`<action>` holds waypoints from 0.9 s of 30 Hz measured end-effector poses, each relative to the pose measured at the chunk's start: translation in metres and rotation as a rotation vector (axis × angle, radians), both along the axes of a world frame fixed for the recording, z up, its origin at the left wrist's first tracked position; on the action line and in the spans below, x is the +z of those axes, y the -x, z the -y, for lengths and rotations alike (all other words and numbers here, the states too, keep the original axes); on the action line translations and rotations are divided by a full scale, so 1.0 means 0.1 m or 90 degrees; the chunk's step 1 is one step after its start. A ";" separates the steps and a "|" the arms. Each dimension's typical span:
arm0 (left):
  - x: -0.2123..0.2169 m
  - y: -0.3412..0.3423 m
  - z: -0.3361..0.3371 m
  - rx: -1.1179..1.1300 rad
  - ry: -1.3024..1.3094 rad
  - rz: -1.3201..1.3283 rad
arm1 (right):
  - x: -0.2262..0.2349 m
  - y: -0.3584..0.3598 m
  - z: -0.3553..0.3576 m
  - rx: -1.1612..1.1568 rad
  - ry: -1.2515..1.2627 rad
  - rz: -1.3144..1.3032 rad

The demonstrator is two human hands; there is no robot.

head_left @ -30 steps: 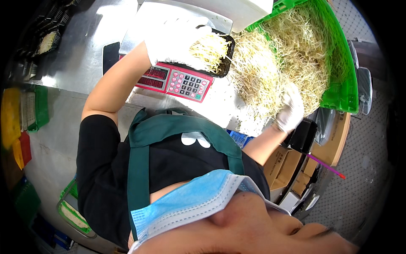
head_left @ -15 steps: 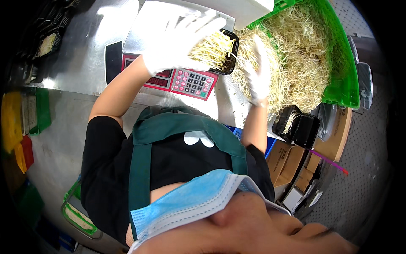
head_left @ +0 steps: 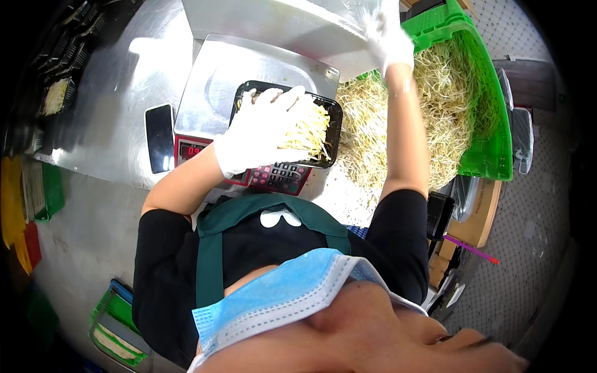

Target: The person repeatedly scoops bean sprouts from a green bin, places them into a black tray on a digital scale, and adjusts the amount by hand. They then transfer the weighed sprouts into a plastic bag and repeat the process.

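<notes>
A black plastic tray (head_left: 334,133) filled with pale yellow bean sprouts (head_left: 310,127) sits over the front of a digital scale (head_left: 214,62) with a red keypad panel. My gloved left hand (head_left: 264,130) lies across the sprouts, fingers spread toward the tray's far rim, covering much of the tray. Up beside a white box-like panel (head_left: 273,28), my gloved right hand (head_left: 388,40) is smeared by motion, so its fingers cannot be read. Below that forearm, a big heap of bean sprouts (head_left: 364,130) spills from a green crate (head_left: 497,152).
A phone (head_left: 160,140) lies on the steel table (head_left: 146,74) left of the scale. Stacked black trays (head_left: 68,50) stand at the far left. On the right, another black container (head_left: 439,214) shows partly behind my sleeve, near cardboard (head_left: 485,214) and a purple stick (head_left: 469,248).
My right hand has moved up and away from the sprout heap to the white panel. The whole view has shifted. My left hand stays over the tray.
</notes>
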State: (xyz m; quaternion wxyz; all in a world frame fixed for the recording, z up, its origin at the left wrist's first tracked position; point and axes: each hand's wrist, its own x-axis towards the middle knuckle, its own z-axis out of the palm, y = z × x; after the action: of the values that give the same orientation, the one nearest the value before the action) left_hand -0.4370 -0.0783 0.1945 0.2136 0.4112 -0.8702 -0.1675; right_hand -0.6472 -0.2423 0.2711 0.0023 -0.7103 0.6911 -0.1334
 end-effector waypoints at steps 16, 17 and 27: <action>0.28 -0.30 -0.27 0.096 -0.105 -0.610 | -0.10 0.48 -1.33 0.323 0.125 0.669; 0.34 -0.25 -0.31 0.083 -0.173 -0.635 | -0.32 0.39 -1.64 0.325 0.032 0.746; -0.62 -0.28 0.42 0.299 -0.140 -0.523 | -1.36 0.27 -0.93 0.212 -0.058 0.539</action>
State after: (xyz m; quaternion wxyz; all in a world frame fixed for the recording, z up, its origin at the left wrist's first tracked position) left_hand -0.4088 -0.1206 0.1330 0.5266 0.5166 -0.5747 -0.3543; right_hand -0.6741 -0.1490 0.1349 0.3370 -0.6941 0.5106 -0.3794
